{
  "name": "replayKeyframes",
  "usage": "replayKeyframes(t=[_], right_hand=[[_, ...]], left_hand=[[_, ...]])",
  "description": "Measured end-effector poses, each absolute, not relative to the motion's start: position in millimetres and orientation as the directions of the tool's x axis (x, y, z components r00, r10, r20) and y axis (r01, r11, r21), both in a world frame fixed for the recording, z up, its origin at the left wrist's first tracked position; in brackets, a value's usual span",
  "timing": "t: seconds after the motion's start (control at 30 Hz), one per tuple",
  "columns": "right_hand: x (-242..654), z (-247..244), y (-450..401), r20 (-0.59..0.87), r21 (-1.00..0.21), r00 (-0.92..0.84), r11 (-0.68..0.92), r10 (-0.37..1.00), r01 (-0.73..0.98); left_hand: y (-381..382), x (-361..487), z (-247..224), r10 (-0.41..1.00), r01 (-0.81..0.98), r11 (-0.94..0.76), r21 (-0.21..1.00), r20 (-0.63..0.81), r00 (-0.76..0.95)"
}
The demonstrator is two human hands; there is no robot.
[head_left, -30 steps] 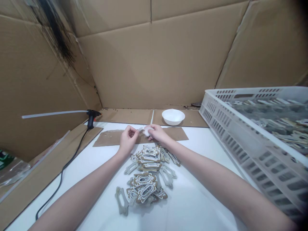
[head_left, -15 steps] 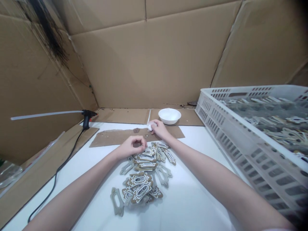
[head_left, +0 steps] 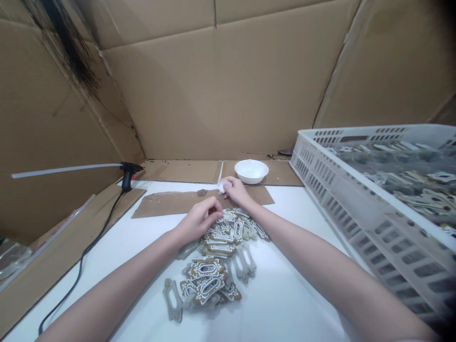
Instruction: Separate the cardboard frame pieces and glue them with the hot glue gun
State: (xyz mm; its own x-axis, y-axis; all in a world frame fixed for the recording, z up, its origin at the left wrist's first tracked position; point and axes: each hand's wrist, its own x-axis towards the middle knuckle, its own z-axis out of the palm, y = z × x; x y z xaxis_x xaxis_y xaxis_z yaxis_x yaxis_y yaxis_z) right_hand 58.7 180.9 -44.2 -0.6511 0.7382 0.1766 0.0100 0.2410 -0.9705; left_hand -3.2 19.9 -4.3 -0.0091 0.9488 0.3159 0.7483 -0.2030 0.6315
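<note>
Plaques (head_left: 219,244), white-piped, under left hand (head_left: 197,221); right hand (head_left: 237,192) pinches white wad (head_left: 223,186).

Two hands (head_left: 197,221) (head_left: 235,191) — one bowl (head_left: 251,178) — one crate (head_left: 356,129)

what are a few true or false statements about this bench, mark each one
The right hand pinches a small white wad. True.

The white bowl stands on cardboard beyond both hands. True.

The left hand is gripping the white bowl. False: it is at a pile of ornate brown-and-white frame-shaped pieces, well away from the bowl.

The hot glue gun is to the right of the hands. False: it is to their left.

The white plastic crate on the right holds more frame-shaped pieces. True.
</note>
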Motion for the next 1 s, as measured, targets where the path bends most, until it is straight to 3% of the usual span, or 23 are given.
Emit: replayKeyframes(t=[0.13, 0.2, 0.3, 0.53, 0.73, 1.0], right_hand=[[59, -44, 181, 0.171, -0.970, -0.648, 0.241, 0.742, 0.020], [59, -44, 181, 0.169, -0.970, -0.648, 0.242, 0.743, 0.025], [59, -45, 181, 0.167, -0.969, -0.650, 0.244, 0.742, 0.029], [57, -48, 183, 0.170, -0.967, -0.657, 0.253, 0.734, 0.033], [59, -45, 182, 0.168, -0.965, -0.660, 0.260, 0.732, 0.043], [59, -46, 182, 0.174, -0.965, -0.662, 0.261, 0.729, 0.034]], left_hand=[[25, -33, -14, 0.855, 0.860, -0.101, 0.500, 0.485, -0.182], [25, -50, -20, 0.820, 0.942, -0.042, 0.334, 0.550, -0.159], [25, -66, -25, 0.837, 0.974, -0.040, 0.222, 0.540, -0.089], [25, -59, -27, 0.877, 0.984, -0.085, 0.157, 0.481, -0.001], [23, -57, -27, 0.794, 0.981, 0.040, 0.187, 0.590, -0.145], [25, -65, -33, 0.805, 0.998, 0.066, -0.005, 0.591, -0.051]])
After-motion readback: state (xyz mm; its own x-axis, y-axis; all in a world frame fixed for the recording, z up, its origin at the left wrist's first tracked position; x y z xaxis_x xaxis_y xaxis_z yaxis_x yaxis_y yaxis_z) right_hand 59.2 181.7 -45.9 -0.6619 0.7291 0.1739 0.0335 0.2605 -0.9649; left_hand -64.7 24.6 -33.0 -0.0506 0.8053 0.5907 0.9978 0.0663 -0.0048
